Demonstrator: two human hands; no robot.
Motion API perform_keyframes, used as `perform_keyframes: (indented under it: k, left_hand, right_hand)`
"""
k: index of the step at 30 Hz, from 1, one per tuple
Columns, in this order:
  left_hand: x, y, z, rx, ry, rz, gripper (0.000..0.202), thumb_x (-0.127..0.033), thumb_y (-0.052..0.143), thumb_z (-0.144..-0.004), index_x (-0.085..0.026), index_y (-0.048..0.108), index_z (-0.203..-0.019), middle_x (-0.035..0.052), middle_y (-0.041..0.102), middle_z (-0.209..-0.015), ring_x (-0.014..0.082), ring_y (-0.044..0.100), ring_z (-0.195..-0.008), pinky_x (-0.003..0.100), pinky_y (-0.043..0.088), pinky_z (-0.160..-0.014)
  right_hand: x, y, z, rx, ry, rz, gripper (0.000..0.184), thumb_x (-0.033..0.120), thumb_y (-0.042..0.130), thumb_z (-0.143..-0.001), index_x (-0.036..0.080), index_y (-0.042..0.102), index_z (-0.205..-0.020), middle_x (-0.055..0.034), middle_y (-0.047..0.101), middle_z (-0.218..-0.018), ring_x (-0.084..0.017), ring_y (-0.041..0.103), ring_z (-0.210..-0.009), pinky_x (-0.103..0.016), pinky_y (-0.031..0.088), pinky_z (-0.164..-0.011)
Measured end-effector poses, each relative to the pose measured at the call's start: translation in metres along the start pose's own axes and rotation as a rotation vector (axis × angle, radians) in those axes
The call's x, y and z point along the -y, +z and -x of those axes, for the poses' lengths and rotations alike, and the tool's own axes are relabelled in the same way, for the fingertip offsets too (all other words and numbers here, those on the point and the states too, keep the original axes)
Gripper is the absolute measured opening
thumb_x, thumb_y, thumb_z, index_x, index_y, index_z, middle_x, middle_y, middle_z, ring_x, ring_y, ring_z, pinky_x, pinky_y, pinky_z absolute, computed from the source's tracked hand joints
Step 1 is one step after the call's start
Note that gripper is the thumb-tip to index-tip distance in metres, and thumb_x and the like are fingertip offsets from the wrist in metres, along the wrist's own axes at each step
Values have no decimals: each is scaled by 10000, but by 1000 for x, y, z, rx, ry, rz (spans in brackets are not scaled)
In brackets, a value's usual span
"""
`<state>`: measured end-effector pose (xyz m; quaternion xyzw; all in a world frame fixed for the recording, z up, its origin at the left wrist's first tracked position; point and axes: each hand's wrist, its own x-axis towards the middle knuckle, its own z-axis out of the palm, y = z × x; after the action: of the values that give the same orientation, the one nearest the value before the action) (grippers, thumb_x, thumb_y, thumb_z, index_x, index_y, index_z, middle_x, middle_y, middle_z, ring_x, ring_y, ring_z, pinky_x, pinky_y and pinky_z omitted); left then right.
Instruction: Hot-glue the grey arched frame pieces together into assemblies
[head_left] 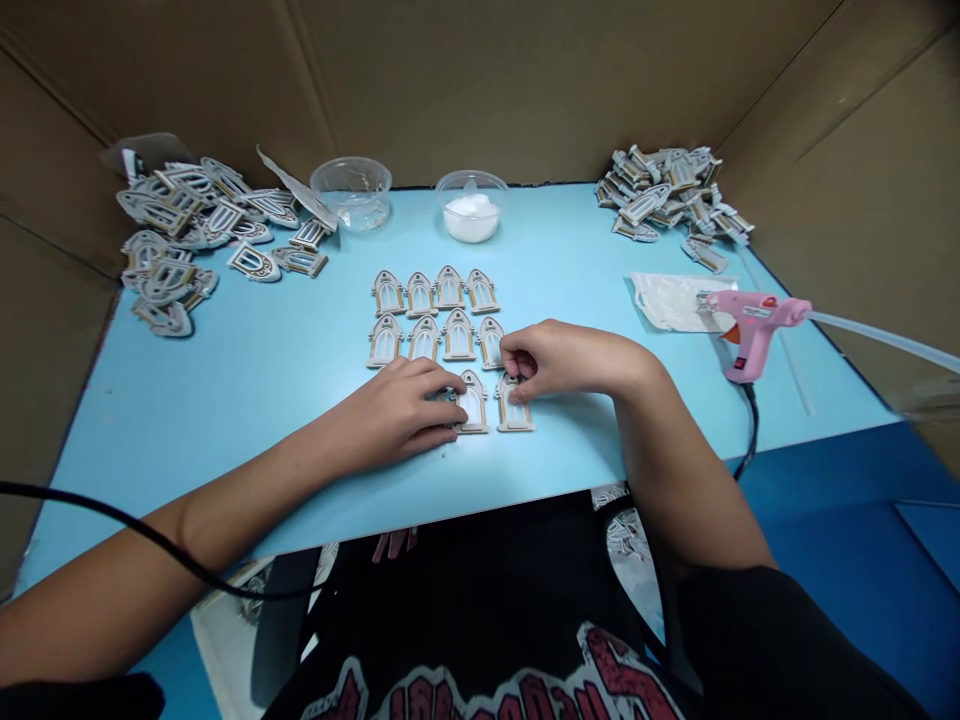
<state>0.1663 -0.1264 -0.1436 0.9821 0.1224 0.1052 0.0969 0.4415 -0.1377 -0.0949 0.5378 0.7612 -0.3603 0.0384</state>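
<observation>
Small arched window pieces in white with gold-brown edging lie face up in rows in the middle of the table. In the front row, my left hand (409, 410) has its fingers bent around the left side of one arched window piece (473, 405). My right hand (551, 360) pinches another arched window piece (515, 412) just to the right, thumb on its face. A narrow gap separates these two. Behind my hands are a middle row (459, 335) and a back row (450, 288) of the same pieces. My left fingers partly cover whatever lies under them.
Heaps of similar pieces lie at the back left (187, 205) and back right (667, 190). Two clear plastic bowls, one (352, 195) beside another with white material (471, 215), stand at the back. A pink glue gun (757, 325) rests on a white packet (664, 300). Cardboard walls (525, 90) surround the table.
</observation>
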Motion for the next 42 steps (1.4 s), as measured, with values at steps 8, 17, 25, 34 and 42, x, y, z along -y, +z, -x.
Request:
perform_keyframes:
  k: [8,17,25,34,42]
  left_hand:
    - [0,0,0,-3,0,2,252,-393,514,-1074,-269,725,-1132,65,678,-1320,275,595,-1175,405,410,-903]
    - [0,0,1,-2,-1,4,263,-399,506,-1077,-269,727,-1141,67,676,-1329,272,597,-1183,409,425,-915]
    - [0,1,1,-14,-6,-6,280,-407,487,-1083,-271,727,-1130,67,675,-1329,269,601,-1174,413,428,-909]
    - [-1,0,0,-9,-1,-17,234,-370,516,-1069,-259,718,-1115,69,673,-1335,274,598,-1183,407,426,-911]
    - [-11,3,-3,-25,39,-20,260,-368,551,-1050,-269,675,-1255,83,646,-1391,297,561,-1251,437,416,-1008]
  right_hand:
    - [-1,1,0,-44,-2,6,202,261,768,-809,217,571,-824,24,609,-782,-137,517,-697,-297,318,-622]
    - [1,-2,3,-96,4,0,198,250,762,-821,212,568,-827,26,596,-780,-133,512,-692,-287,315,-627]
    - [2,0,1,-107,19,15,171,279,729,-856,209,574,-833,14,611,-786,-138,515,-700,-292,303,-630]
    - [-1,-7,8,-159,26,31,238,333,758,-819,213,554,-834,14,615,-808,-140,515,-709,-292,310,-632]
    - [5,6,0,-26,50,12,257,325,788,-790,216,579,-893,-7,670,-864,-158,566,-736,-289,342,-627]
